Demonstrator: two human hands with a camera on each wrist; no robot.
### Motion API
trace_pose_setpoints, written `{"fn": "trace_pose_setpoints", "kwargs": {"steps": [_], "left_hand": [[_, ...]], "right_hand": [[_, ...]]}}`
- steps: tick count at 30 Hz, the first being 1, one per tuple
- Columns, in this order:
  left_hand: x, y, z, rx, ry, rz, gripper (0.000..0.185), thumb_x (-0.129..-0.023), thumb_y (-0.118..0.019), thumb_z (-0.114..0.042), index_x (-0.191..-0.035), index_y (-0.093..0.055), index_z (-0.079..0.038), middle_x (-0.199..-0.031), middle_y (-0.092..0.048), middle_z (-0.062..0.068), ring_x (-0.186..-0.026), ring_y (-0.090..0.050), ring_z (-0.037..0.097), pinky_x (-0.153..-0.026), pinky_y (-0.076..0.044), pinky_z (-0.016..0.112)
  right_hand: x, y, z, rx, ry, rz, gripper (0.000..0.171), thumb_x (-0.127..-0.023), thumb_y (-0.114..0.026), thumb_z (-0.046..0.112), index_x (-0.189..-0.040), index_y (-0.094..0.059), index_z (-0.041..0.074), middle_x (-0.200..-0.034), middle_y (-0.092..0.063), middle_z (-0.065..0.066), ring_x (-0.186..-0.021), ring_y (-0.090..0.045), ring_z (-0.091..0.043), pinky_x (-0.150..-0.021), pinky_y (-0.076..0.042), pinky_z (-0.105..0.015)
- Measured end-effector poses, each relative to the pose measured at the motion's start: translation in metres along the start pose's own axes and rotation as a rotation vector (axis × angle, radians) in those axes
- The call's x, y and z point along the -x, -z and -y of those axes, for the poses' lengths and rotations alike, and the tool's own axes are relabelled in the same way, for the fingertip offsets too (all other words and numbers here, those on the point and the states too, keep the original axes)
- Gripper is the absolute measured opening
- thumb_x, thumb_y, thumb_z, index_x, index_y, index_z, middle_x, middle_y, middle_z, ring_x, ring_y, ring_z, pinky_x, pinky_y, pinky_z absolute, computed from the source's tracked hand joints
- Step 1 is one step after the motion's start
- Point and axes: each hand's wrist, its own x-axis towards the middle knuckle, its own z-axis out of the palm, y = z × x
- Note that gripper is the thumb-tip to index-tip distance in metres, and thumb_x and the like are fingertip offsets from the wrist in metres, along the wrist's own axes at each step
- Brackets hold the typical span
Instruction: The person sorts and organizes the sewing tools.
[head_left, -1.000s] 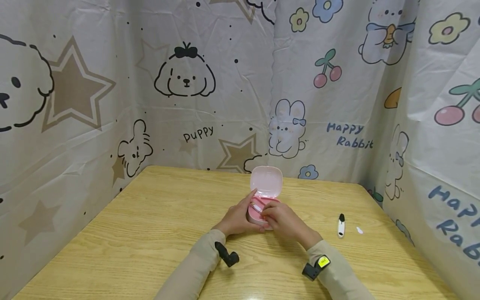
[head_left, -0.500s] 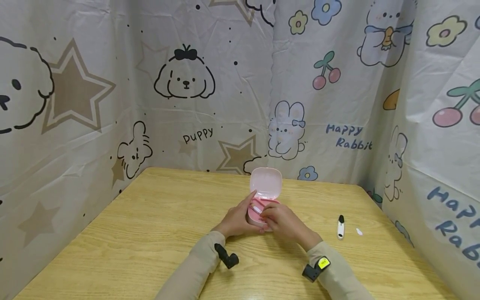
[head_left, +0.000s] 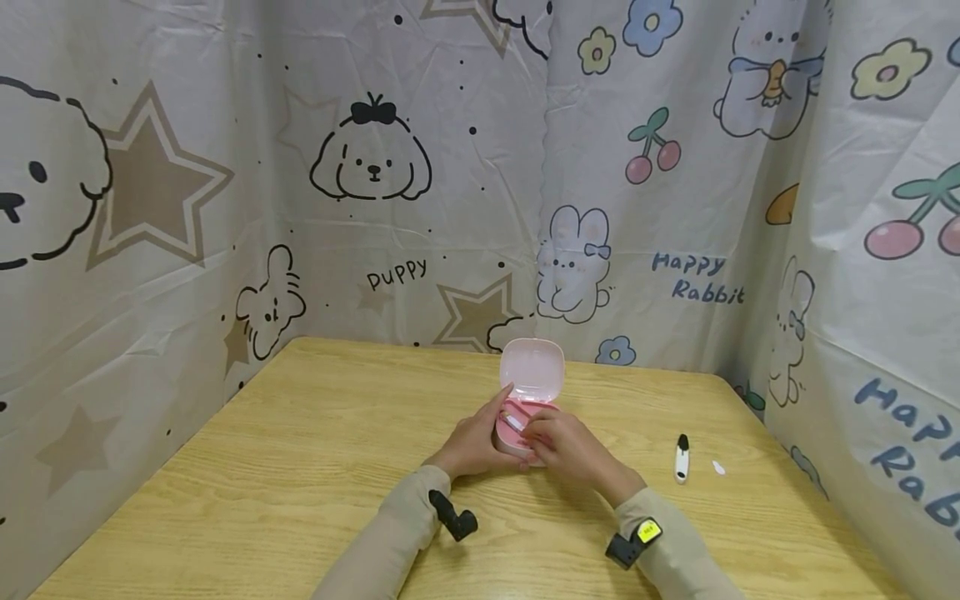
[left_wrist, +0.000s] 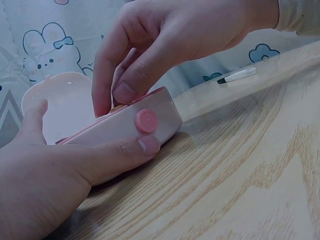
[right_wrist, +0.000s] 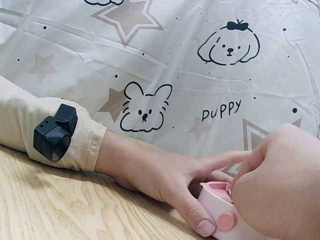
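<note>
A small pink box [head_left: 514, 447] stands on the table with its pale lid [head_left: 532, 368] raised. On its front is a round pink button [left_wrist: 146, 121]. My left hand [head_left: 474, 439] grips the box from the left side, its thumb along the front near the button. Thumb and fingers of my right hand [head_left: 567, 442] are bent and reach into the box from the right. By those fingertips lies a small white piece [head_left: 514, 422]. In the left wrist view, something orange-brown [left_wrist: 118, 108] shows below the right thumb. Whatever the right fingertips touch is mostly hidden.
To the right on the wooden table [head_left: 337, 417] lies a slim white tool with a black end [head_left: 682, 459]. Beside it is a small flat white piece [head_left: 718, 468]. Printed curtains [head_left: 397, 217] hang behind the table and along both sides.
Both hands keep their places at the box, with barely visible finger motion. The whole scene sits slightly lower in the head view than before.
</note>
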Motion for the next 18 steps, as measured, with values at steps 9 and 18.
{"fn": "trace_pose_setpoints", "kwargs": {"steps": [9,18], "left_hand": [[0.001,-0.001,0.001,0.005,0.002,-0.002,0.13,-0.068,-0.091,-0.063,-0.167,-0.01,-0.038,-0.165,-0.033,0.002,-0.143,-0.042,0.028,-0.113,-0.037,0.053],[0.001,-0.002,-0.001,0.015,0.008,0.004,0.13,-0.068,-0.09,-0.064,-0.167,-0.011,-0.036,-0.166,-0.032,0.003,-0.144,-0.041,0.03,-0.113,-0.037,0.055]], "right_hand": [[0.003,0.003,-0.001,-0.02,-0.026,-0.024,0.013,-0.088,-0.074,-0.005,-0.098,-0.076,0.003,-0.098,-0.071,-0.004,-0.092,-0.066,-0.02,-0.082,-0.057,-0.04],[0.01,0.011,-0.007,-0.033,-0.12,-0.036,0.016,-0.092,-0.074,-0.002,-0.106,-0.077,0.004,-0.106,-0.072,-0.005,-0.095,-0.067,-0.02,-0.084,-0.058,-0.041]]}}
